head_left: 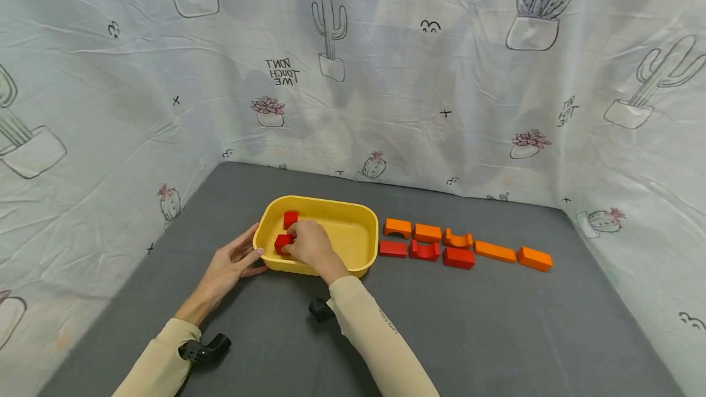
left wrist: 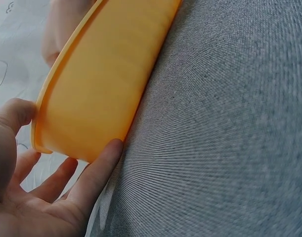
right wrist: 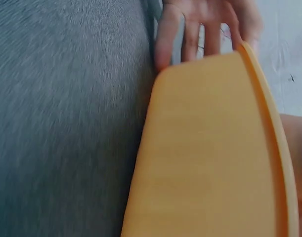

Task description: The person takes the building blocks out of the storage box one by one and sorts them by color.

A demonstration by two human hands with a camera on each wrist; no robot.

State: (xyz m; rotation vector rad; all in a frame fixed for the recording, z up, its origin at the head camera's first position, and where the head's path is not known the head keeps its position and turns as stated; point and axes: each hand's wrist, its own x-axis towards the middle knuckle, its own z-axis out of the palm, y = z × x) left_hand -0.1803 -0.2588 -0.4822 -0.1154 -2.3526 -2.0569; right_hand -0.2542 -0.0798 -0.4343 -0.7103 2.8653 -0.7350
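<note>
A yellow plastic bin (head_left: 347,244) stands on the grey table. My left hand (head_left: 228,269) rests against the bin's left end, its fairly straight fingers spread along the outer wall and the thumb at the rim. In the left wrist view the yellow wall (left wrist: 96,84) meets those fingertips low down near the cloth. My right hand (head_left: 313,245) reaches over the front rim into the bin and pinches a red block (head_left: 282,244) at its left end. Just behind it inside the bin is another red block (head_left: 290,219). The right wrist view shows only the bin's outside wall (right wrist: 205,143) and the left fingers.
Right of the bin, two rows of toy blocks lie on the table. The back row is orange, with an arch (head_left: 398,226) and a long bar (head_left: 494,251); the front row is red, with a notched block (head_left: 424,251). A patterned white curtain (head_left: 386,78) surrounds the table.
</note>
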